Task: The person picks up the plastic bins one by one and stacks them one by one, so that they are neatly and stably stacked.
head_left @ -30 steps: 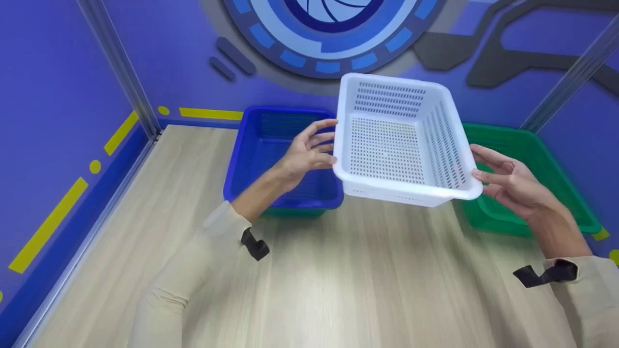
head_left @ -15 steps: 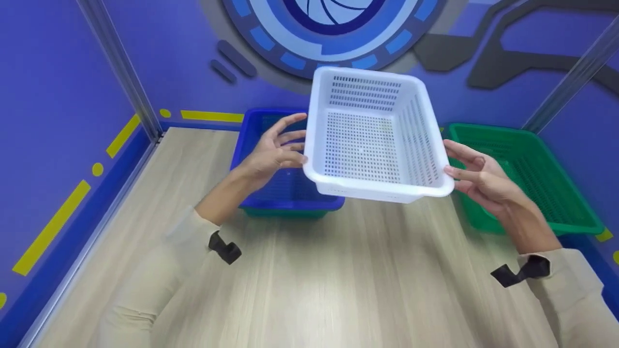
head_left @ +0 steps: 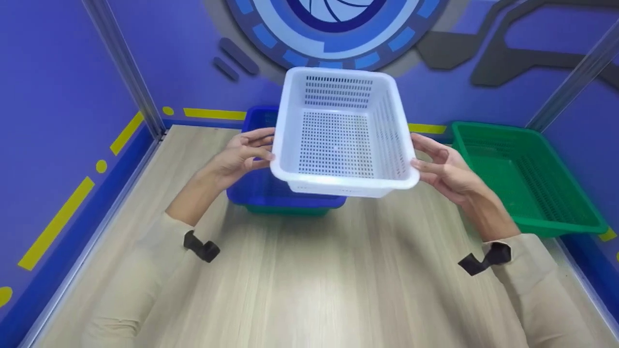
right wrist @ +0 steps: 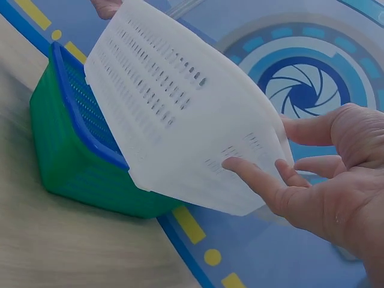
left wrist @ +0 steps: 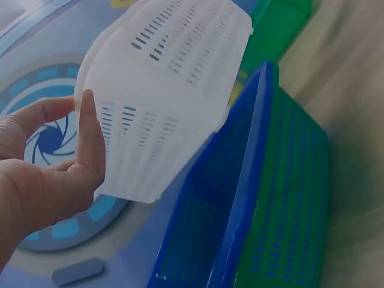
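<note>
A white perforated plastic basket (head_left: 336, 140) is held in the air between both hands, its open top tilted toward the head camera. My left hand (head_left: 235, 157) pinches its left rim, thumb on top and fingers beneath, which the left wrist view also shows. On the opposite rim my right hand (head_left: 447, 166) grips in the same way; in the right wrist view its fingers reach along the outer wall. Below and behind the white basket stands a blue basket (head_left: 309, 199), nested in a green one (head_left: 290, 210). The white basket hides much of the blue one's inside.
Another green basket (head_left: 570, 186) stands at the right of the wood-look table (head_left: 309, 290), near the back corner. Blue printed walls (head_left: 58, 96) with metal corner posts (head_left: 130, 77) close off the back and sides.
Both hands have carried the white basket leftward, from between the two stacks to over the blue basket. More of the green basket on the right now shows.
</note>
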The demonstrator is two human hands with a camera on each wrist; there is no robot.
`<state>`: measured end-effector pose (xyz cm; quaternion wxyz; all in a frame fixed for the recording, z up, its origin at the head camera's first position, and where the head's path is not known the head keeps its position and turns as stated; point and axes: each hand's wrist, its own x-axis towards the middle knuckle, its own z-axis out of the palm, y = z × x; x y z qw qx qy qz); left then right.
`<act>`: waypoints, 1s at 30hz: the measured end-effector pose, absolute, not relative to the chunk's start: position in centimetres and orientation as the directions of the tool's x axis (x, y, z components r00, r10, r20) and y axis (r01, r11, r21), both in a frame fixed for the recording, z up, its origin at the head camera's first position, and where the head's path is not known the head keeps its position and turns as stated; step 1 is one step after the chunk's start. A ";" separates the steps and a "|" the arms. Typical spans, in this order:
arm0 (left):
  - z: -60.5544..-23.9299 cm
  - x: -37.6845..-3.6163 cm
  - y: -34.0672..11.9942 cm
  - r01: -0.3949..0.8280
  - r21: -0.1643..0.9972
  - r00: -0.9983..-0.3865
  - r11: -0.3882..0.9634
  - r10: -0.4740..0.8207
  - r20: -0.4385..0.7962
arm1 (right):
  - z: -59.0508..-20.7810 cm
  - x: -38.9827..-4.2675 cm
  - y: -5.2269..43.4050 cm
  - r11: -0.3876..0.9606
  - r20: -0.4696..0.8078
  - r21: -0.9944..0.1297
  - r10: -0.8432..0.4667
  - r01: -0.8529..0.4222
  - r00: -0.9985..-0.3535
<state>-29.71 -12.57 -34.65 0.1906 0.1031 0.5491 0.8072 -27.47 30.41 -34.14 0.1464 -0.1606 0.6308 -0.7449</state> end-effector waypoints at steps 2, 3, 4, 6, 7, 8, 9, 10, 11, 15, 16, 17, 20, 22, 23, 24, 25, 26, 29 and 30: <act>-34.8 -29.9 -13.4 -0.195 0.925 -0.906 -0.325 0.421 -0.043 | -34.2 -27.7 29.7 -0.157 0.068 -0.988 -0.427 -0.001 -0.902; -34.8 -29.9 -13.8 -0.195 0.925 -0.908 -0.326 0.418 -0.044 | -34.2 -27.8 29.3 -0.157 0.075 -0.988 -0.427 -0.008 -0.901; -34.8 -30.0 -14.1 -0.194 0.925 -0.907 -0.326 0.419 -0.043 | -34.2 -27.9 28.9 -0.158 0.081 -0.987 -0.429 -0.014 -0.900; -34.8 -30.1 -14.9 -0.192 0.924 -0.905 -0.331 0.424 -0.036 | -34.3 -28.0 28.3 -0.168 0.090 -0.986 -0.429 -0.019 -0.899; -34.8 -30.1 -15.3 -0.190 0.923 -0.904 -0.334 0.425 -0.032 | -34.4 -28.2 27.9 -0.175 0.096 -0.984 -0.431 -0.021 -0.897; -34.8 -30.1 -15.6 -0.190 0.922 -0.906 -0.338 0.423 -0.032 | -34.4 -28.3 27.6 -0.179 0.099 -0.984 -0.431 -0.022 -0.897; -34.8 -30.1 -15.9 -0.189 0.921 -0.907 -0.339 0.421 -0.031 | -34.5 -28.3 27.3 -0.182 0.103 -0.983 -0.433 -0.025 -0.896; -34.8 -30.0 -16.2 -0.188 0.922 -0.907 -0.338 0.419 -0.032 | -34.7 -28.5 27.0 -0.187 0.103 -0.982 -0.434 -0.022 -0.895; -34.8 -30.0 -16.5 -0.189 0.921 -0.909 -0.340 0.414 -0.034 | -34.8 -28.6 26.7 -0.191 0.103 -0.981 -0.435 -0.021 -0.895; -35.1 -29.9 -17.8 -0.192 0.927 -0.909 -0.322 0.415 -0.044 | -35.5 -29.2 25.5 -0.207 0.096 -0.978 -0.451 0.000 -0.888; -35.3 -29.8 -18.1 -0.194 0.929 -0.907 -0.315 0.418 -0.047 | -35.7 -29.3 25.2 -0.210 0.090 -0.978 -0.453 0.008 -0.887; -35.4 -29.8 -18.5 -0.198 0.930 -0.905 -0.310 0.422 -0.052 | -35.9 -29.5 25.0 -0.215 0.089 -0.977 -0.458 0.014 -0.885; -35.8 -29.9 -19.4 -0.207 0.932 -0.901 -0.297 0.430 -0.063 | -36.3 -29.9 24.3 -0.235 0.086 -0.972 -0.469 0.030 -0.879; -36.1 -30.1 -19.8 -0.207 0.931 -0.901 -0.301 0.430 -0.061 | -36.7 -30.2 23.8 -0.255 0.087 -0.966 -0.466 0.040 -0.880; -36.2 -30.3 -20.0 -0.204 0.931 -0.902 -0.304 0.428 -0.058 | -36.9 -30.5 23.6 -0.269 0.088 -0.962 -0.464 0.046 -0.881; -36.3 -30.5 -20.2 -0.202 0.930 -0.903 -0.308 0.427 -0.055 | -37.1 -30.7 23.3 -0.280 0.088 -0.959 -0.463 0.051 -0.882; -36.5 -30.7 -20.3 -0.198 0.930 -0.904 -0.309 0.425 -0.051 | -37.4 -30.9 23.1 -0.291 0.085 -0.955 -0.458 0.058 -0.885; -36.6 -30.9 -20.5 -0.195 0.931 -0.906 -0.308 0.420 -0.052 | -37.7 -31.1 22.8 -0.299 0.082 -0.952 -0.456 0.065 -0.886; -37.2 -31.3 -21.0 -0.200 0.936 -0.913 -0.290 0.402 -0.070 | -38.8 -31.7 22.1 -0.306 0.062 -0.948 -0.455 0.091 -0.888; -37.4 -31.4 -21.1 -0.206 0.937 -0.914 -0.282 0.397 -0.082 | -39.2 -31.8 21.9 -0.302 0.051 -0.948 -0.456 0.101 -0.888</act>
